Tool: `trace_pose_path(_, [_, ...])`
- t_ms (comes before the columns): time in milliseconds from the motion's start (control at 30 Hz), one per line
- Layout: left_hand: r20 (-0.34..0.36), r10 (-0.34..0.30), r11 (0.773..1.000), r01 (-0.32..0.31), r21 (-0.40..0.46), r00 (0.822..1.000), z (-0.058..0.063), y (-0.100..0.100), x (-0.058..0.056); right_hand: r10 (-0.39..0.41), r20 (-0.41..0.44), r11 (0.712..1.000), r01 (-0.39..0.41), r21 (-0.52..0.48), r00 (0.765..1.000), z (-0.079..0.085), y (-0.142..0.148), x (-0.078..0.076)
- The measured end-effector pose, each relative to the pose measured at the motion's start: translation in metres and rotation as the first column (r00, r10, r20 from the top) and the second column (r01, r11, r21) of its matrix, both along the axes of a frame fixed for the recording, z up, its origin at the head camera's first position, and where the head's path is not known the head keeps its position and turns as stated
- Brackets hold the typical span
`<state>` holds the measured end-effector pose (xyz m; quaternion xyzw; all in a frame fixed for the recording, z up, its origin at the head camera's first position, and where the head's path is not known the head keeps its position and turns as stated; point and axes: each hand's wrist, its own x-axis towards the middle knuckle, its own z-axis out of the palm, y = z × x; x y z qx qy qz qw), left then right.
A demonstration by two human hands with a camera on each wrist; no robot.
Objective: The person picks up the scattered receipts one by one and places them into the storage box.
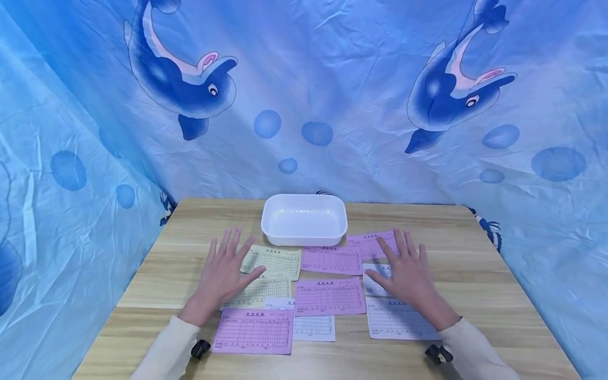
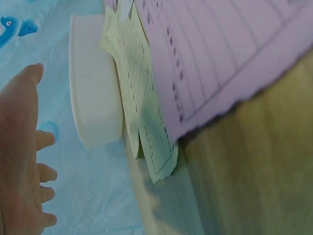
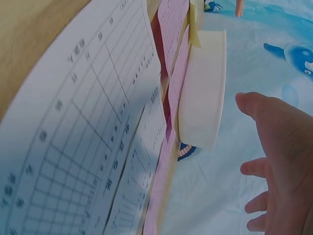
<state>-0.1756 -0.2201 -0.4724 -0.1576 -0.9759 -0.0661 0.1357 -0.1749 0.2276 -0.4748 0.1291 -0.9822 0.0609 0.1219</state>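
Paper slips (image 1: 252, 331) spread around our clock centre, the pink middle slip (image 1: 330, 296) | left hand (image 1: 222, 274) at nine, right hand (image 1: 412, 278) at three, fingers splayed, gripping nothing | white tray (image 1: 304, 240) at twelve | overlaps call, we judge, for light pinches, edge by edge

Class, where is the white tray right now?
In the head view, the white tray sits near the middle of the far side of the table, just beyond a pink slip, with the blue curtain behind it.
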Motion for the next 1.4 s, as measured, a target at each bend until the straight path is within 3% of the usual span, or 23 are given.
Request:
trace_pose_path(300, [0.092, -0.018, 0.993, 0.008, 0.115, 0.996, 0.008, -0.003, -0.019, 0.004, -0.01, 1.0, -0.004, -0.001, 1.0, 0.012, 0.013, -0.006])
trace_pose_path(600, [0.127, -0.046, 0.961, 0.009, 0.275, 0.991, 0.01, -0.002, -0.048, 0.002, -0.07, 1.0, -0.003, -0.015, 0.998, 0.021, 0.03, -0.014])
trace_pose_path(733, [0.171, -0.045, 0.916, -0.027, 0.4, 0.984, 0.008, 0.003, -0.06, 0.011, -0.084, 0.999, -0.015, -0.046, 0.996, 0.024, 0.039, -0.021])
trace_pose_path(933, [0.223, -0.071, 0.808, -0.075, 0.584, 0.972, -0.001, 0.01, -0.075, 0.026, -0.109, 0.99, -0.041, -0.136, 0.994, 0.021, 0.056, -0.035])
trace_pose_path(1067, [0.244, -0.097, 0.75, -0.091, 0.655, 0.965, -0.008, 0.012, -0.083, 0.02, -0.063, 0.976, -0.033, -0.215, 0.998, 0.019, 0.067, -0.044])
trace_pose_path(1167, [0.273, -0.105, 0.722, -0.115, 0.682, 0.956, -0.012, 0.014, -0.088, 0.02, 0.003, 0.96, -0.018, -0.278, 1.0, 0.017, 0.074, -0.052])
trace_pose_path(1400, [0.292, -0.112, 0.691, -0.137, 0.71, 0.95, -0.022, 0.017, -0.095, 0.048, 0.086, 0.899, -0.005, -0.438, 0.995, 0.007, 0.088, -0.073])
